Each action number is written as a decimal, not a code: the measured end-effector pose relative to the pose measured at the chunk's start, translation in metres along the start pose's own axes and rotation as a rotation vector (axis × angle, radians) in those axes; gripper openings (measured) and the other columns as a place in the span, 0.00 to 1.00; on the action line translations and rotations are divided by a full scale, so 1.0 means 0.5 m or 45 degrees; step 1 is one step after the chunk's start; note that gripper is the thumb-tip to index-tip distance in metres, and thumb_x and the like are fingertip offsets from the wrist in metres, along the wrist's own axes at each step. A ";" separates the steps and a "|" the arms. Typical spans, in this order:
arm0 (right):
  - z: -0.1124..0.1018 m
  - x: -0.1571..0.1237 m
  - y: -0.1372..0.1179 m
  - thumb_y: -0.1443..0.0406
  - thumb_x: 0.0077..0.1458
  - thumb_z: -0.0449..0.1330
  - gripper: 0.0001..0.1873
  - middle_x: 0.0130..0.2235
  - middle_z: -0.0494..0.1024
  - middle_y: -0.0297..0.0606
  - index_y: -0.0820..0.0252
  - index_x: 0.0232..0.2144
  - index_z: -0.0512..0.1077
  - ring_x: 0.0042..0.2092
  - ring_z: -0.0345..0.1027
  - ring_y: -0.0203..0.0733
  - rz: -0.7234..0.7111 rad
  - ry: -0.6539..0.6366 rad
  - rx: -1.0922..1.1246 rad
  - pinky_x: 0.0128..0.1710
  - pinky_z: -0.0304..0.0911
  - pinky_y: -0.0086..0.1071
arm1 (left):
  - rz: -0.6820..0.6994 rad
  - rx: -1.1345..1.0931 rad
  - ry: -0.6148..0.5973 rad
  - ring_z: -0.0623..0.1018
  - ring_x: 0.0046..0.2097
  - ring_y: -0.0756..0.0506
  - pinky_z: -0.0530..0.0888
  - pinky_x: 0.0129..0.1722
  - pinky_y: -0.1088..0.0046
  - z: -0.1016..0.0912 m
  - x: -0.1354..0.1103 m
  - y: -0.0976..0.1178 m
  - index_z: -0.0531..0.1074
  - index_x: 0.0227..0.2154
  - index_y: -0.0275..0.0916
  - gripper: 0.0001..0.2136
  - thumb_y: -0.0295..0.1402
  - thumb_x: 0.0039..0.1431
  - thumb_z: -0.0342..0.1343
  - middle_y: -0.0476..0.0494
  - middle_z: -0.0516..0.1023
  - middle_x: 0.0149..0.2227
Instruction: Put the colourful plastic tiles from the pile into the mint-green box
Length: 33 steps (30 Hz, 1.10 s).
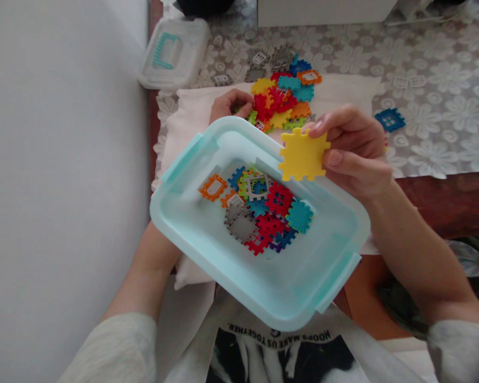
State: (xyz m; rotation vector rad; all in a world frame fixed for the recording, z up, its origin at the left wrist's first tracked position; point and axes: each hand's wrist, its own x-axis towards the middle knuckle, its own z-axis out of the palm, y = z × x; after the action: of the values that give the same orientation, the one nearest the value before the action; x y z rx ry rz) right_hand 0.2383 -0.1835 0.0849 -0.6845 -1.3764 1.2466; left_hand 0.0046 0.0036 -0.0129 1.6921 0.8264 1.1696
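Pinched between the thumb and fingers of my right hand (357, 146) is a yellow square interlocking tile (303, 155) with notched edges, held over the far right rim of a light-blue plastic bin (207, 250). Several notched tiles lie inside, among them a grey tile (242, 227), a red tile (280, 198) and a teal tile (299, 216). My left forearm runs beneath the tilted bin. Beyond its far rim, my left hand (232, 101) shows with curled fingers at the edge of a tile pile (281, 98); what those fingers hold, if anything, is hidden.
A white cloth (195, 114) lies under the pile, over a floral lace tablecloth (435, 101). At the back left rests a clear lid (175, 53) with a teal handle. A blue window tile (390, 119) is to the right. A wall (64, 133) rises close on the left.
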 end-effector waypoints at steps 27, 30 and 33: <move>0.002 0.020 0.014 0.64 0.64 0.62 0.17 0.65 0.73 0.36 0.43 0.54 0.76 0.71 0.64 0.49 -0.078 0.085 -0.715 0.73 0.63 0.51 | 0.015 0.039 -0.018 0.77 0.36 0.49 0.71 0.39 0.70 -0.007 0.005 -0.012 0.81 0.38 0.36 0.12 0.40 0.58 0.70 0.43 0.83 0.37; -0.003 0.017 0.034 0.60 0.63 0.64 0.29 0.79 0.50 0.37 0.41 0.65 0.68 0.81 0.36 0.56 -0.059 0.095 -1.402 0.80 0.33 0.64 | 0.007 0.083 0.000 0.76 0.36 0.49 0.70 0.38 0.70 -0.007 0.005 -0.014 0.81 0.38 0.35 0.14 0.41 0.58 0.69 0.43 0.83 0.37; -0.012 0.009 0.062 0.52 0.65 0.63 0.40 0.82 0.32 0.42 0.43 0.75 0.56 0.82 0.21 0.66 0.032 -0.077 -1.644 0.76 0.23 0.73 | -0.003 0.118 0.014 0.76 0.35 0.49 0.70 0.38 0.69 -0.006 0.005 -0.013 0.82 0.38 0.36 0.16 0.44 0.57 0.70 0.43 0.83 0.36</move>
State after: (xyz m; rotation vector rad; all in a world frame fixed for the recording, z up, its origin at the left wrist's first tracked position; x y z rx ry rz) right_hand 0.2354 -0.1690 0.0567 -1.5121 -2.1676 0.2326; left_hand 0.0025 0.0093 -0.0176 1.7604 0.9013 1.1552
